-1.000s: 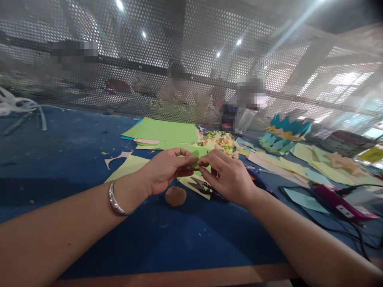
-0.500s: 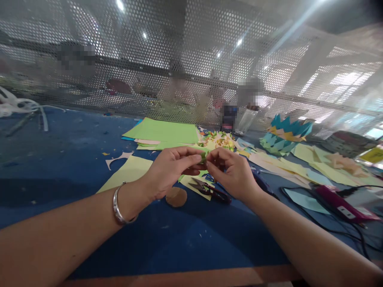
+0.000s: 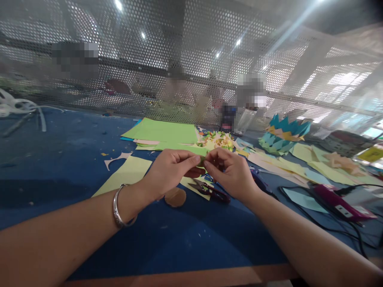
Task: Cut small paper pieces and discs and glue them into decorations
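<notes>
Between my fingertips is a small piece of green paper (image 3: 202, 158), mostly covered by the fingers. My left hand (image 3: 176, 169), with a silver bangle at the wrist, pinches it from the left. My right hand (image 3: 229, 171) pinches its other end, thumb against forefinger. Below the hands lie dark-handled scissors (image 3: 218, 195), blades pointing left over a pale yellow paper scrap. A round brown disc (image 3: 175, 197) rests on the blue table just under my left hand.
Green sheets (image 3: 167, 131) are stacked behind my hands, beside a heap of small paper pieces (image 3: 218, 139). On the right are a blue zigzag paper crown (image 3: 285, 133), paper strips (image 3: 278, 166) and a magenta power strip (image 3: 344, 203) with black cables. A perforated metal panel (image 3: 134, 63) stands behind.
Both hands keep their pinch on the green paper piece, and less of it shows between the fingers now. The whole view has shifted very slightly.
</notes>
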`<act>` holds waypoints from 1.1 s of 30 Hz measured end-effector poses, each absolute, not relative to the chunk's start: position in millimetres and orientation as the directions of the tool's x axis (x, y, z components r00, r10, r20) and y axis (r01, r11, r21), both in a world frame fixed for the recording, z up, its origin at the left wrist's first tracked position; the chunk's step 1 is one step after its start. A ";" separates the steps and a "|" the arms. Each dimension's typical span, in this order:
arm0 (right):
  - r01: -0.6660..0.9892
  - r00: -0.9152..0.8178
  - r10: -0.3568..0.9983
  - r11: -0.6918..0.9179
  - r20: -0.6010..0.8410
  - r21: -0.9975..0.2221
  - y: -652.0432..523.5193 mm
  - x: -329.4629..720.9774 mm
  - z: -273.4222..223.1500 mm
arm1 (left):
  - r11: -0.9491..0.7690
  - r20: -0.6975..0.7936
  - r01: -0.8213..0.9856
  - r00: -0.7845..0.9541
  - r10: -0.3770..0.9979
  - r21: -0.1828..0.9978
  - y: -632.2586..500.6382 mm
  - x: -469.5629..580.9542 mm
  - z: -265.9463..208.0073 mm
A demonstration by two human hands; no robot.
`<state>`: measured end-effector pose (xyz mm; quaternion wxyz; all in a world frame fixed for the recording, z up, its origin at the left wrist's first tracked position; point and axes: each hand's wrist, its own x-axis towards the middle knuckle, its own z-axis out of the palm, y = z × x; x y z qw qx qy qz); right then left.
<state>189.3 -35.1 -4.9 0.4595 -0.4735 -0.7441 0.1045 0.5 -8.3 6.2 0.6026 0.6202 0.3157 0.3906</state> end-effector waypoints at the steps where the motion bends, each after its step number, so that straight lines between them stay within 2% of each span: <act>1: 0.609 -0.130 0.797 0.533 0.589 -0.587 -35.4 189.6 -5.2 | -0.092 0.112 -0.065 0.504 0.856 0.994 -8.4 0.1 6.0; 7: 0.603 -0.138 0.790 0.545 0.597 -0.582 -37.1 189.7 -6.0 | -0.216 0.177 0.012 0.529 0.830 0.976 -7.3 -4.0 4.9; 17: 0.634 -0.178 0.754 0.579 0.632 -0.512 -38.9 189.7 -4.0 | -0.294 0.205 0.064 0.578 0.790 0.954 -4.2 -6.0 7.5; 26: 0.527 -0.142 0.837 0.516 0.529 -0.675 -37.1 190.8 -5.4 | -0.368 0.239 0.104 0.596 0.767 0.924 -5.5 -8.2 8.9; 29: 0.485 -0.151 0.862 0.491 0.484 -0.723 -36.5 191.9 -5.3 | -0.322 0.210 0.089 0.590 0.779 0.943 -4.6 -6.2 8.5; 33: 0.416 -0.156 0.869 0.488 0.469 -0.767 -35.1 194.0 -4.7 | -0.118 0.114 -0.031 0.586 0.802 0.993 -2.6 -2.7 7.0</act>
